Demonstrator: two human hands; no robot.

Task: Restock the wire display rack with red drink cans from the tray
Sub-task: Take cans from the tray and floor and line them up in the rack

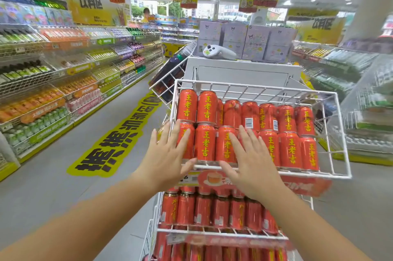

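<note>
A white wire display rack stands in front of me, its top basket filled with two layers of red drink cans with yellow characters. My left hand is spread flat over the front left corner of the basket, fingers apart against the leftmost lower can. My right hand lies flat with fingers spread across the lower cans left of the middle. Neither hand holds a can. A lower basket also holds a row of red cans. No tray is visible.
Long drink shelves line the aisle on the left, with a yellow floor sticker beside the rack. Behind the rack stands a grey unit bearing a white controller and purple boxes. More shelves fill the right.
</note>
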